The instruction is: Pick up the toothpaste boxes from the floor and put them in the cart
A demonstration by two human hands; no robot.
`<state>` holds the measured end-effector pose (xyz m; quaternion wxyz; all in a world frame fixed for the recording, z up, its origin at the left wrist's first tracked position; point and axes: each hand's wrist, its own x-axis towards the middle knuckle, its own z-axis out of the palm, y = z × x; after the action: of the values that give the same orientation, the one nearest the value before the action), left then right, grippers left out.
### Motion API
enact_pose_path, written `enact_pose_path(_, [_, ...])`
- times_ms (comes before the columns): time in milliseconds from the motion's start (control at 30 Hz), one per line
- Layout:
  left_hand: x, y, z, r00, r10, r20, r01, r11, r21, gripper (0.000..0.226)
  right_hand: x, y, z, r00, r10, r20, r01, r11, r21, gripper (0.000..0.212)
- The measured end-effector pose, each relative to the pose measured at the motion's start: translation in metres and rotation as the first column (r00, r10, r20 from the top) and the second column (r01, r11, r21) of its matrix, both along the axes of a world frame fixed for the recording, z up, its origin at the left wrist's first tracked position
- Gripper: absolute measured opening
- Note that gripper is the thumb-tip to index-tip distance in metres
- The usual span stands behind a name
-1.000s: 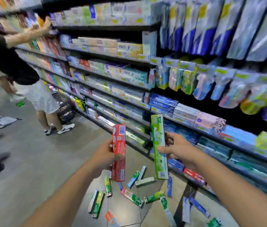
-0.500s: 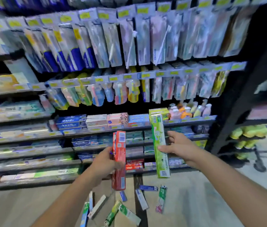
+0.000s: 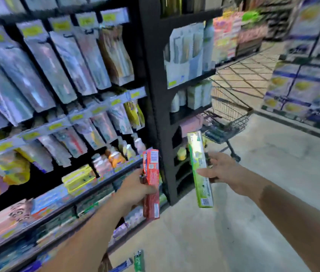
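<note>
My left hand point(image 3: 135, 190) grips a red toothpaste box point(image 3: 151, 183) held upright in front of the shelves. My right hand point(image 3: 221, 170) grips a green toothpaste box point(image 3: 200, 169), also upright, slightly tilted. A wire shopping cart point(image 3: 231, 114) stands ahead on the right, past the black shelf end, partly hidden by it. Two more toothpaste boxes, a green one point(image 3: 138, 262) and a blue one point(image 3: 121, 266), lie on the floor at the bottom edge.
Shelves of toothbrush packs and toothpaste point(image 3: 57, 114) fill the left side. A black shelf end post point(image 3: 155, 95) stands between me and the cart. Stacked boxed goods point(image 3: 308, 75) line the far right. Pale floor point(image 3: 253, 193) stretches toward the cart.
The view has swung to the right: the cart is now in sight and most floor boxes have dropped out of view. Both hands still hold their boxes.
</note>
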<state>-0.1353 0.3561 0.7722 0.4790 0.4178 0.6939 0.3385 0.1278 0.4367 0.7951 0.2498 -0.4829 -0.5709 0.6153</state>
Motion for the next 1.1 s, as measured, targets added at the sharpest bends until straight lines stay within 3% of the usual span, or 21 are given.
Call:
enact_pose_path(233, [0.095,0.132,0.002,0.982,-0.188,0.015,0.188,0.982,-0.004,0.043,0.098,0.083,-0.002,0.979,-0.202,0.007,0.202,0.979,0.013,0.033])
enact_pose_path(500, [0.150,0.276,-0.016,0.931,-0.364,0.002,0.363,0.930,-0.055,0.042,0.141,0.190,-0.026,0.932,-0.360,0.051,0.360,0.933,0.006,0.047])
enact_pose_path(833, [0.195,0.449,-0.018,0.862,-0.506,0.021,0.506,0.860,-0.065,0.051,0.167,0.317,-0.016,0.858,-0.509,0.062,0.509,0.860,0.021,0.054])
enact_pose_path(1100, [0.269,0.557,-0.032,0.826,-0.563,0.015,0.560,0.818,-0.131,0.048,0.235,0.404,-0.025,0.814,-0.578,0.061,0.579,0.815,0.007,0.056])
